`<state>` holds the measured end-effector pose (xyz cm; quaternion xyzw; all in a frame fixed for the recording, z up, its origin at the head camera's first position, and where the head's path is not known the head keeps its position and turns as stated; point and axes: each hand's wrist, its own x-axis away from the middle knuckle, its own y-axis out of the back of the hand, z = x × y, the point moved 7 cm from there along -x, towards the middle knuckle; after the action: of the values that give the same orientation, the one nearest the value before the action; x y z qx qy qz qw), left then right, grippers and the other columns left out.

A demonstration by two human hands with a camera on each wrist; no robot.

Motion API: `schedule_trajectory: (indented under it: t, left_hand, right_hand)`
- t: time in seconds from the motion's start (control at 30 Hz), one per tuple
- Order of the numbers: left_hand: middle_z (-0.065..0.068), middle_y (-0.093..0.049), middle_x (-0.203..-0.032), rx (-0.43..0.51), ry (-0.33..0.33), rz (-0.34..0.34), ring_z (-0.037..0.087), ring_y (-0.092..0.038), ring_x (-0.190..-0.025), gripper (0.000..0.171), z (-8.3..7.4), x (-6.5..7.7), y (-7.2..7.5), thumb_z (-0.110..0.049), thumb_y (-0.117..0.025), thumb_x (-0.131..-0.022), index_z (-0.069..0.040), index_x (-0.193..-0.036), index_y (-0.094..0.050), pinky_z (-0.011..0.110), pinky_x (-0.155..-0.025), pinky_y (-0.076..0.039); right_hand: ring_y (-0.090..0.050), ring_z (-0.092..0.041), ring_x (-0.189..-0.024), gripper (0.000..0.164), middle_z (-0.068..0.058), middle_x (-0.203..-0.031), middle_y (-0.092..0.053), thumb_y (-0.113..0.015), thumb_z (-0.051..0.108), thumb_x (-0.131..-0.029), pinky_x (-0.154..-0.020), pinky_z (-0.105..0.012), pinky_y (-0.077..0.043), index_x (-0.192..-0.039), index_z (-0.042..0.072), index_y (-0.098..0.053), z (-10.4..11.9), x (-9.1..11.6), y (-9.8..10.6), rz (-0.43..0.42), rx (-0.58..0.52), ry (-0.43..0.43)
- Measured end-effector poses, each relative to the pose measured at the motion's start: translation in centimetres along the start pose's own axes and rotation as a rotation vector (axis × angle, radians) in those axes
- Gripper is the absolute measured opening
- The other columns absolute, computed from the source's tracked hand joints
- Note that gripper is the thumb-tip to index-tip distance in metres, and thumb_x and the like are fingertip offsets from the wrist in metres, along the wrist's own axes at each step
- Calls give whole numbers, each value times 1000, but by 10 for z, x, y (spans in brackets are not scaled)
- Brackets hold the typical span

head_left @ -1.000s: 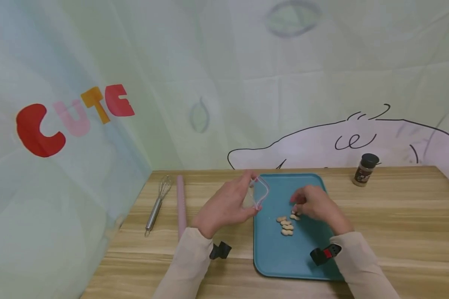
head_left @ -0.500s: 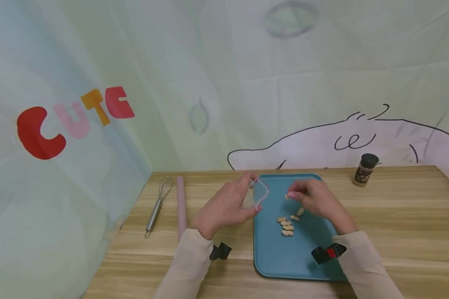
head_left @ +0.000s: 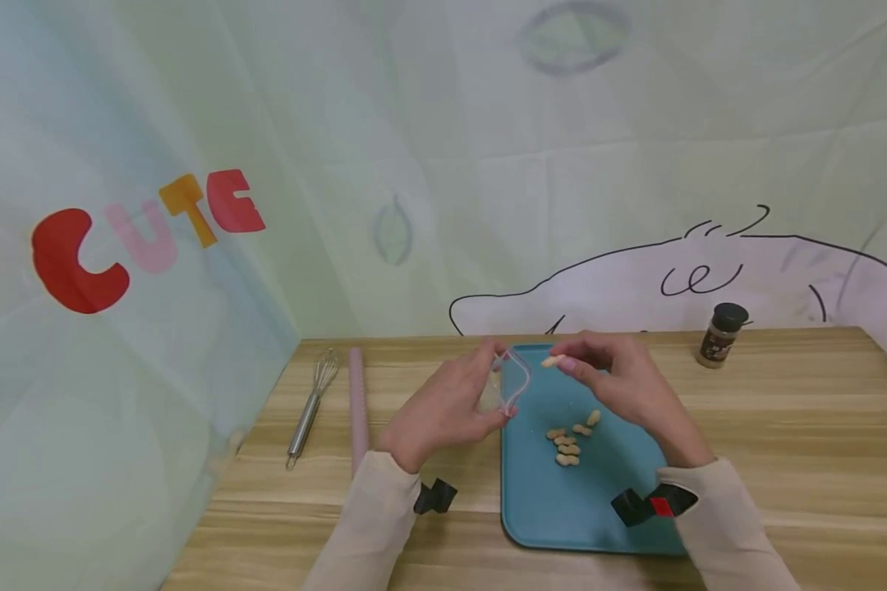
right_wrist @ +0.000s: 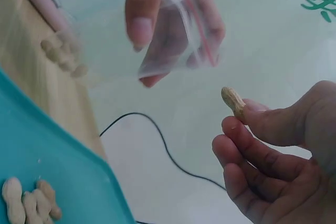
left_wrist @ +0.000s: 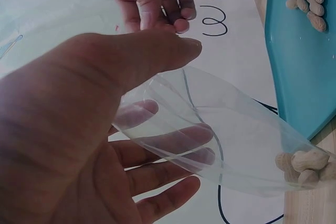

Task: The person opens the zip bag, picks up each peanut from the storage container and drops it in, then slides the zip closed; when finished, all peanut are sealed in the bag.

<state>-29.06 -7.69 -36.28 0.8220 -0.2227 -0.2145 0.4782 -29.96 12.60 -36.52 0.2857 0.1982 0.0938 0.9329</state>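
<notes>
My left hand (head_left: 447,402) holds a clear zip bag (left_wrist: 231,129) by its mouth, thumb on one side and fingers on the other, so the mouth gapes toward the right. Several peanuts (left_wrist: 304,166) lie in the bottom of the bag. Between thumb and forefinger, my right hand (head_left: 624,386) pinches one unshelled peanut (right_wrist: 233,102), raised above the far part of the tray and a short way right of the bag's mouth. More peanuts (head_left: 567,449) lie in a loose group on the blue tray (head_left: 584,513).
Left of the tray, a pink rolling pin (head_left: 358,402) and a metal whisk (head_left: 314,402) lie on the wooden table (head_left: 806,443). A black-capped spice jar (head_left: 723,336) stands at the back right. Behind the table hangs a printed cloth (head_left: 414,180).
My right hand has picked a peanut off the tray and carried it up and left toward the bag's mouth. The left hand and the bag have stayed in place.
</notes>
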Motion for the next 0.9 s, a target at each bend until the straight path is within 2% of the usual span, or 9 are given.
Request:
schedule_trajectory:
  t: [0.2,0.33,0.47,0.63,0.9]
  left_hand:
    - [9,-68,-139,-5,-5,2,27,-69,-124,66,-1,0,0,-24,-81,-95,-13,-146,-42,43,-106,-59]
    - [10,-68,-138,1,-16,0,30,-70,-124,65,-2,0,0,-24,-81,-95,-12,-146,-42,44,-106,-59]
    - [9,-68,-138,2,-15,2,30,-70,-123,65,-2,0,1,-23,-81,-95,-12,-146,-42,44,-106,-59]
    - [7,-68,-138,1,-8,5,24,-71,-116,65,-2,0,2,-25,-80,-95,-13,-147,-41,42,-107,-59]
    - [7,-68,-134,22,3,20,28,-71,-113,64,0,0,-1,-23,-80,-96,-13,-146,-41,42,-105,-60]
  right_hand:
    - [-74,-21,-103,22,-7,-116,-80,-71,25,-105,-91,-36,-59,-124,14,-76,8,2,2,-19,-12,-39]
    - [-76,-23,-105,22,-7,-116,-80,-73,24,-103,-91,-32,-59,-122,13,-76,10,3,3,-37,-15,-47]
    - [-75,-22,-101,17,-4,-111,-81,-75,22,-102,-87,-28,-59,-117,14,-77,13,2,1,-28,-26,-25]
    - [-72,-19,-93,12,-2,-103,-80,-76,19,-101,-81,-29,-59,-112,16,-78,19,2,-3,9,-45,11]
    - [-70,-17,-90,13,1,-99,-79,-78,20,-99,-82,-28,-59,-112,16,-79,21,0,-10,49,-64,35]
